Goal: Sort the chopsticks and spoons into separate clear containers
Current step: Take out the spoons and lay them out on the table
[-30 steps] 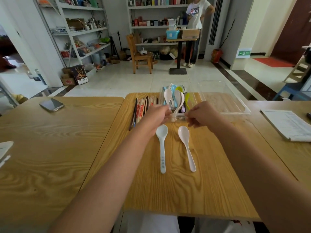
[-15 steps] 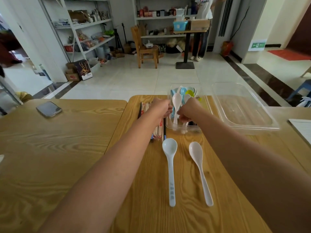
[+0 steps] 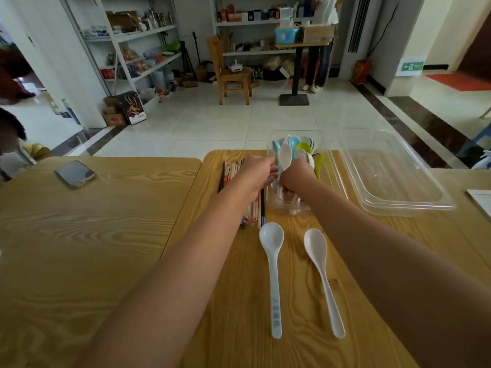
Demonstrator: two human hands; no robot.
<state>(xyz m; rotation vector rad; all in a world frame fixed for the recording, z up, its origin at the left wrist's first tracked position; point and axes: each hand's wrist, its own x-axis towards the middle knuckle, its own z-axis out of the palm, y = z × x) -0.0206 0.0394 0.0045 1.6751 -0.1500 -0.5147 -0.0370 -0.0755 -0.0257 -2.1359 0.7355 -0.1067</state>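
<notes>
A clear container (image 3: pixel 335 173) at the table's far edge holds several spoons in white, blue and green. My right hand (image 3: pixel 296 179) is inside its near end, closed on the handles of the white spoons (image 3: pixel 285 158). My left hand (image 3: pixel 259 170) rests at the container's left wall, above a row of chopsticks (image 3: pixel 231 173) lying on the table; what it holds is hidden. Two white spoons lie loose in front, one on the left (image 3: pixel 273 272) and one on the right (image 3: pixel 322 274). A second clear container (image 3: pixel 414 200) stands empty to the right.
A phone (image 3: pixel 75 173) lies on the left table. A seam runs between the two wooden tables (image 3: pixel 183 205). Paper (image 3: pixel 482 201) sits at the right edge. Beyond the table are a wooden chair (image 3: pixel 231 73), shelves and a standing person (image 3: pixel 320 49).
Both hands have moved further from me to the spoon container, the right one now inside it. The camera has tilted down and closer; the two loose spoons have not moved.
</notes>
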